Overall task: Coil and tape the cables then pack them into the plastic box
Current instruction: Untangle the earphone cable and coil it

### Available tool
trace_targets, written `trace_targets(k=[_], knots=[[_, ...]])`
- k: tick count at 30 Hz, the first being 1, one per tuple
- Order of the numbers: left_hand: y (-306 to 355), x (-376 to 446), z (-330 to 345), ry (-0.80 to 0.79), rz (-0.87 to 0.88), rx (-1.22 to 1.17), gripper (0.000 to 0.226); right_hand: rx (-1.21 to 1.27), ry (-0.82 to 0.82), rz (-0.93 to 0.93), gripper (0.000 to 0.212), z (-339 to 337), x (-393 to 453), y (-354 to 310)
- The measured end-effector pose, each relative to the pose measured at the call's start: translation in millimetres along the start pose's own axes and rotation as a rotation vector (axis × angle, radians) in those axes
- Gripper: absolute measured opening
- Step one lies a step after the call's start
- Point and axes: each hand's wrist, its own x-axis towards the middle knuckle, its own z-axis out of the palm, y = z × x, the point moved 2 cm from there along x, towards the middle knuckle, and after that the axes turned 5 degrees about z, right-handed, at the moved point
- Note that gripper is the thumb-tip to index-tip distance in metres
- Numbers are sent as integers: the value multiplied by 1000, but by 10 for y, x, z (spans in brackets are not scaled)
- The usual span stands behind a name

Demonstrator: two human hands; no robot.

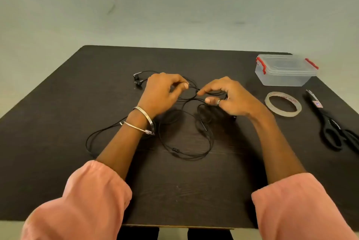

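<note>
both hands, left (161, 92) and right (231, 98), pinch loose black cables (186, 142) on counter (58, 104); lidded plastic box (285, 71) far right.

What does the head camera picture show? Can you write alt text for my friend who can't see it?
Two hands, left hand and right hand, pinch thin black earphone cables tangled on a dark table. To the right sit a closed clear plastic box with red clips, a tape roll and black scissors.
</note>
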Motion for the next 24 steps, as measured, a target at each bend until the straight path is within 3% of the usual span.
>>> trace_targets(k=[3,5,9,11,16,20,24], knots=[[94,-64,-46,-78,29,-89,21,-205,-83,31,19,35,-31,-35],[166,-129,-61,-199,48,-153,25,-230,6,67,14,43,-56,-63],[153,-223,-85,-360,63,-156,13,-80,226,57,19,5,-165,-34],[125,-252,-97,-352,60,-167,8,95,239,24,17,-6,-230,-41],[77,-276,-130,-85,-42,-372,6,14,-71,-83,21,122,-317,-128],[43,-252,-153,150,-186,-736,15,114,55,-49,6,42,-331,-85],[-101,-272,-270,403,-380,-1071,24,743,271,-53,17,-233,-410,-32]])
